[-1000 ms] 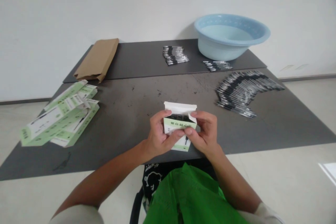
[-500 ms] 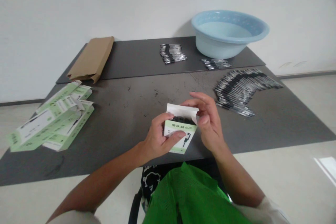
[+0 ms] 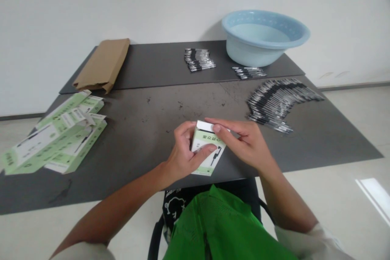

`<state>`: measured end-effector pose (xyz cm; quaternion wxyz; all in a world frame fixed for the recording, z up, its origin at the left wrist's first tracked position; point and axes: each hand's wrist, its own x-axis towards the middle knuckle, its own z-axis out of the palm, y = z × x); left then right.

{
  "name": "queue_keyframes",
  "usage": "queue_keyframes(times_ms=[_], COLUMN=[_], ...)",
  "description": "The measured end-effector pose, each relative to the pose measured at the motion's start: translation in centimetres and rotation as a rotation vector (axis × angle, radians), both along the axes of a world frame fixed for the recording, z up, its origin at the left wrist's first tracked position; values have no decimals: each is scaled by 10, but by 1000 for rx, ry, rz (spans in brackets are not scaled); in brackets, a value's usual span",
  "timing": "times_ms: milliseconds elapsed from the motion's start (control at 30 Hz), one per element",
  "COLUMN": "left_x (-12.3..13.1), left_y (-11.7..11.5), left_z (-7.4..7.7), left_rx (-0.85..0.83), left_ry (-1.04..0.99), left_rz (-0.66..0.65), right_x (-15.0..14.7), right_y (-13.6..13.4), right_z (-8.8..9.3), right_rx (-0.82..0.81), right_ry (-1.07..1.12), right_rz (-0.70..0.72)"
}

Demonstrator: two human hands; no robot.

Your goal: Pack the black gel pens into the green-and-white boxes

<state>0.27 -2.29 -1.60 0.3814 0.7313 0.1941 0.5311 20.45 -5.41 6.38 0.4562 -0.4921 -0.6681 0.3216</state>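
Observation:
A small green and white box (image 3: 207, 149) stands upright near the table's front edge. My left hand (image 3: 184, 155) is wrapped round its left side, thumb across the front. Fingers of my right hand (image 3: 245, 142) lie flat over the white top flap, pressing it down onto the box. The dark contents of the box are hidden under the flap.
A grey table (image 3: 146, 113) holds a pile of flat green cartons (image 3: 57, 136) at left, a brown paper bag (image 3: 103, 65) at back left, a fanned row of black pens (image 3: 280, 99) at right, two smaller pen bundles (image 3: 198, 60) and a light blue basin (image 3: 263, 37) at the back.
The box's top flap stood open a second ago with dark pens showing inside. My right hand rose over it and has pushed the flap down shut.

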Motion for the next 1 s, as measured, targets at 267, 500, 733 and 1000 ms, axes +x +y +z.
queue_keyframes(times_ms=[267,500,733,1000], left_x=[0,-2,-5,-5], left_y=[1,-1,-2,-2], left_z=[5,7,8,9], left_rx=[-3,-17,-105,-34], left_ry=[25,89,139,124], left_rz=[-18,-20,-73,-84], right_x=[8,19,25,16], right_y=[0,-3,-6,-8], right_z=[-2,0,-7,-16], right_rx=[150,340,440,373], right_ry=[-42,-232,-385,-405], right_rz=[65,167,198,187])
